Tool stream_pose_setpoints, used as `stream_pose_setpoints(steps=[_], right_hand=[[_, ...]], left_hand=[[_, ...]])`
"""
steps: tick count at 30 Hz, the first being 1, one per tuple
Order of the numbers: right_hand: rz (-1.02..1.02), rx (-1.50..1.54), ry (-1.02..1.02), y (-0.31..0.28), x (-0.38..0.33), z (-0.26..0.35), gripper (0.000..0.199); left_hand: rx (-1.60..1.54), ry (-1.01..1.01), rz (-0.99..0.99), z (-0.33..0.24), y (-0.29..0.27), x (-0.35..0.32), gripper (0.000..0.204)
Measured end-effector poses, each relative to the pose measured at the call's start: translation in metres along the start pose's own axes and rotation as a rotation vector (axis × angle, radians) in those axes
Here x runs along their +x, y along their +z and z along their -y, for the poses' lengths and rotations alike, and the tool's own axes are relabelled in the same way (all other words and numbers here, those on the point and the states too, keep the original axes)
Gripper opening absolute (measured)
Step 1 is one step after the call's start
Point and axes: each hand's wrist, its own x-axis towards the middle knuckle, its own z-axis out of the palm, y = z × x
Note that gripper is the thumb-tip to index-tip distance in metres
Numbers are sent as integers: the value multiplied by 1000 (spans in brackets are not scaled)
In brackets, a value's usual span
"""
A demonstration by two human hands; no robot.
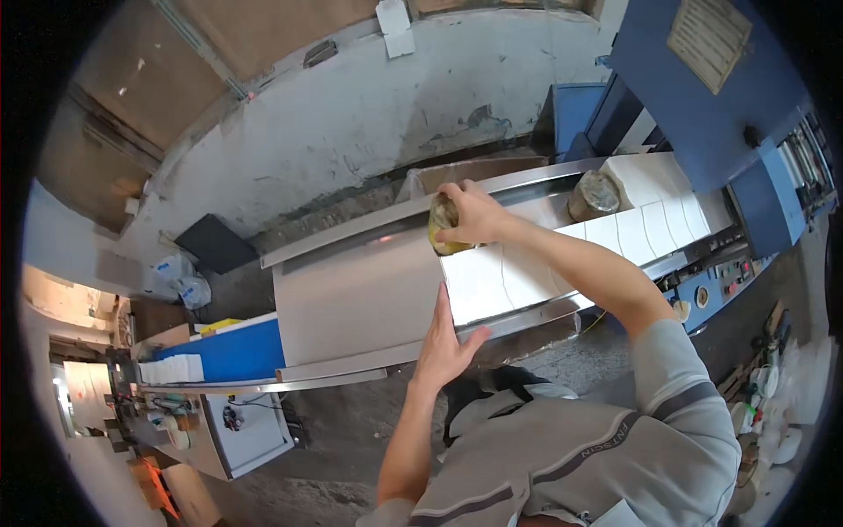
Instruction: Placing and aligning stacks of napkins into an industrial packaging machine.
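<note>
A long row of white paper stacks [518, 272] lies on a metal conveyor trough [351, 299]. My left hand [443, 351] presses flat against the row's left end, fingers stretched and thumb apart along the near side. My right hand [474, 215] reaches across the row and grips a yellowish cylindrical weight-like object [437, 237] from above, at the far left corner of the row. Its underside and exact kind are hidden. A similar brownish wrapped cylinder [594, 195] stands farther right, beside the white stacks.
A blue machine [702, 97] with a control panel [733, 277] stands at the right end. To the left, a blue belt [233, 351] carries a smaller white stack [176, 370]. A worn white wall [351, 114] runs behind; a white-topped table [250, 426] stands at lower left.
</note>
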Motion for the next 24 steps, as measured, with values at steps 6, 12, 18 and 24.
stream_pose_setpoints(steps=[6,12,18,24], right_hand=[[-219,-117,-238,2,-10,7,85],[301,320,-247,-34,-31,28,61],[458,388,-275,-24,-24,-2,67],[309,500,-290,-35,-49,-13,57]], left_hand=[[74,-20,82,22,-17,-8,94],[290,33,219,27,-44,19,87],[243,72,229,7,-46,28,91],[-212,-223,94,-7,-33,39,87]])
